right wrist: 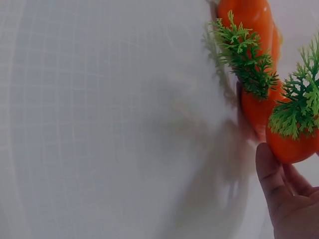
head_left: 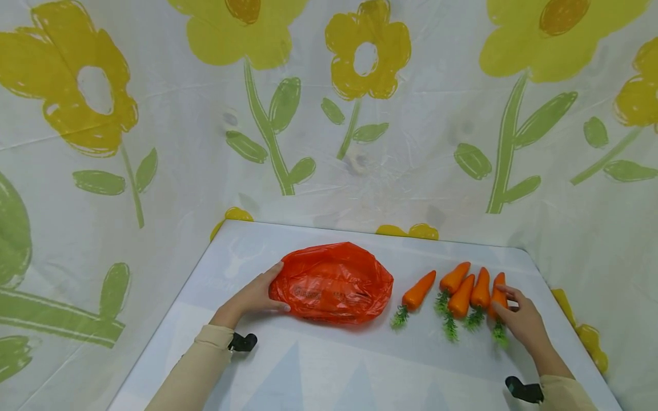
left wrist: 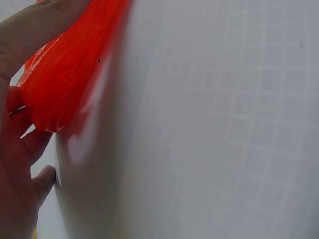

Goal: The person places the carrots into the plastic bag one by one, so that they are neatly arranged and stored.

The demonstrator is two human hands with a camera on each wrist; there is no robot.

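A crumpled red plastic bag point(head_left: 331, 285) lies on the white table, its opening facing up. My left hand point(head_left: 259, 291) holds the bag's left end, with thumb and fingers spread around it; in the left wrist view the fingers point(left wrist: 37, 142) bend behind the red plastic point(left wrist: 70, 74). At the right, my right hand point(head_left: 524, 322) grips the rightmost toy carrot point(head_left: 498, 294) between thumb and fingers. That carrot's green leafy top point(right wrist: 294, 112) points toward me. Three more carrots point(head_left: 461, 297) lie bunched just left of it.
Between the bag and the bunch lies a single carrot point(head_left: 418, 291), tilted, its leaves toward me. A white curtain with yellow flowers point(head_left: 367, 51) hangs behind and beside the table point(head_left: 308, 365). Each wrist carries a black camera mount point(head_left: 524, 390).
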